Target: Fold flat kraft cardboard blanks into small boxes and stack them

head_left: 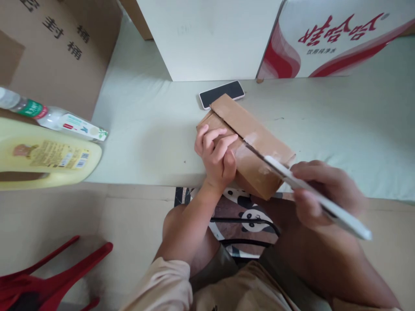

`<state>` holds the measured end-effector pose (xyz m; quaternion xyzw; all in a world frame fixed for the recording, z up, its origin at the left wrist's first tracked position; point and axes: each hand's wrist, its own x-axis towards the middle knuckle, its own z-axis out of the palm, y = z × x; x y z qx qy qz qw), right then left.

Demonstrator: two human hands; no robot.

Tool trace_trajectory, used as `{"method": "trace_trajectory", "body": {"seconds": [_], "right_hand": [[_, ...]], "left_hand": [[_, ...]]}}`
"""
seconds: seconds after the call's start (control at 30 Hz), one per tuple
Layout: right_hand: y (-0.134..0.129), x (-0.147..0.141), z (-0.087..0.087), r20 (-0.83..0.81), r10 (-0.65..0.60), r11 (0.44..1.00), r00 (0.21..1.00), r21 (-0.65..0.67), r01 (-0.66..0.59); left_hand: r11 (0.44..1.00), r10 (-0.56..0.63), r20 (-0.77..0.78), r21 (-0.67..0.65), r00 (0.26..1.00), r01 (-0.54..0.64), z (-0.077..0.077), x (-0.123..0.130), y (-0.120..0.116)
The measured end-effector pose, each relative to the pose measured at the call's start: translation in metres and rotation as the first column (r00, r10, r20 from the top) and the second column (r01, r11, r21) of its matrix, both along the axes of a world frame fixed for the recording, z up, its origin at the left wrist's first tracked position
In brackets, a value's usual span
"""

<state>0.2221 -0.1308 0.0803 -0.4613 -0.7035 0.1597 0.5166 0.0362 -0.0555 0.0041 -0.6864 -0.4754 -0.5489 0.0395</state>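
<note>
A small brown cardboard box (259,134) lies at a slant on the pale green surface, its near end jutting over the front edge. Along its top runs a dark seam, with clear tape over part of it. My left hand (217,153) presses on the box's left part with curled fingers, holding it. In my right hand (324,190) is a long white tool (333,209), pinched between thumb and fingers, its tip touching the seam near the right end. Whether the tip is a blade cannot be made out. Just behind the box lies a phone (222,93).
Behind stand a white box (214,39) and a red-and-white carton (330,39). At left are a large cardboard box (65,52), a plastic bottle (32,108) and a yellow jug (52,155). A red chair or stool (65,272) stands at lower left.
</note>
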Motion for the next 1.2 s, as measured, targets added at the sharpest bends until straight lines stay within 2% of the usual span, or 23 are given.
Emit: {"method": "trace_trajectory", "body": {"seconds": [0.07, 0.13, 0.27, 0.37, 0.47, 0.63, 0.73, 0.9, 1.03, 1.13, 1.2], "right_hand": [[-0.005, -0.007, 0.005, 0.194, 0.047, 0.999, 0.980, 0.005, -0.049], [-0.007, -0.011, 0.008, 0.273, 0.057, 0.997, 0.960, 0.032, -0.068], [-0.002, -0.012, 0.007, 0.306, 0.025, 1.000, 0.952, -0.007, -0.024], [0.001, -0.006, 0.006, 0.319, 0.018, 0.992, 0.948, 0.115, -0.058], [-0.002, 0.008, 0.014, 0.312, 0.046, 0.972, 0.949, 0.206, -0.115], [-0.010, 0.024, 0.025, 0.274, 0.112, 0.969, 0.955, 0.182, -0.166], [-0.006, 0.022, 0.017, 0.239, 0.113, 0.952, 0.964, 0.252, -0.174], [0.004, 0.018, 0.000, 0.139, 0.130, 0.924, 0.982, 0.341, -0.171], [0.002, 0.028, 0.002, 0.098, 0.168, 0.917, 0.981, 0.350, -0.192], [-0.003, 0.033, 0.003, 0.081, 0.196, 0.918, 0.977, 0.334, -0.212], [-0.007, 0.036, -0.001, 0.025, 0.182, 0.929, 0.983, 0.324, -0.180]], "left_hand": [[1.000, 0.009, -0.013, -0.007, 1.000, -0.009, -0.001, -0.001, -0.001], [1.000, 0.003, -0.017, -0.020, 1.000, -0.003, -0.001, -0.002, -0.001], [0.998, -0.046, 0.006, -0.037, 0.999, 0.046, 0.000, -0.004, -0.002], [0.998, -0.069, 0.032, -0.007, 0.997, 0.069, 0.001, -0.007, -0.001], [0.996, -0.085, 0.036, -0.006, 0.996, 0.085, 0.000, -0.009, 0.001], [0.995, -0.099, 0.041, 0.029, 0.994, 0.097, 0.000, -0.010, 0.005], [0.993, -0.094, 0.069, 0.073, 0.993, 0.089, -0.002, -0.010, 0.008], [0.997, -0.079, 0.086, 0.032, 0.993, 0.076, -0.006, -0.011, 0.012], [0.995, -0.086, 0.089, 0.058, 0.992, 0.082, -0.006, -0.011, 0.014], [0.998, -0.046, 0.077, 0.033, 0.996, 0.044, -0.006, -0.010, 0.015], [1.000, -0.018, 0.070, 0.009, 0.997, 0.017, -0.007, -0.011, 0.017]]}}
